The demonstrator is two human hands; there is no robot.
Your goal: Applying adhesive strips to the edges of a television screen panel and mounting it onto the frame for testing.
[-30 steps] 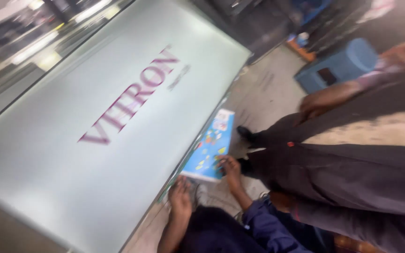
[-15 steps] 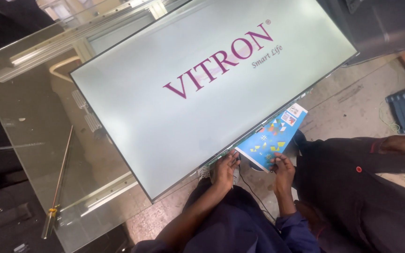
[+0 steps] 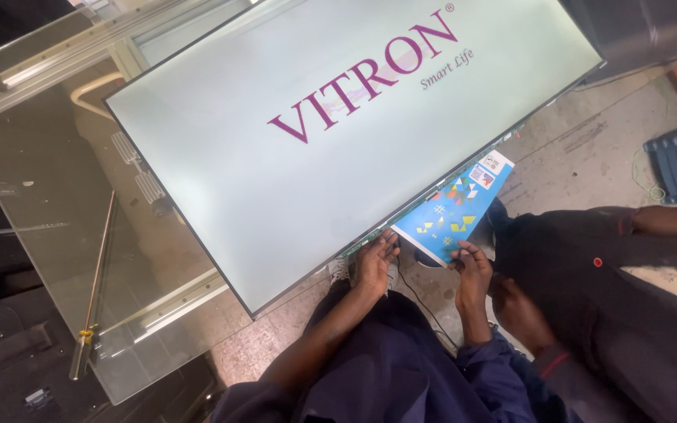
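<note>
We have a large flat lit screen panel with a thin black frame [image 3: 276, 149] lying tilted over a clear glass tabletop [image 3: 33, 180], its white face glowing with purple lettering. Beside us on the right, a co-worker's dark-clothed legs [image 3: 589, 274]. At the panel's lower edge sits a blue rectangular card with coloured shapes [image 3: 454, 210]. Our left hand [image 3: 374, 262] presses curled fingers on the panel's edge; our right hand [image 3: 472, 274] pinches the card's near corner.
</note>
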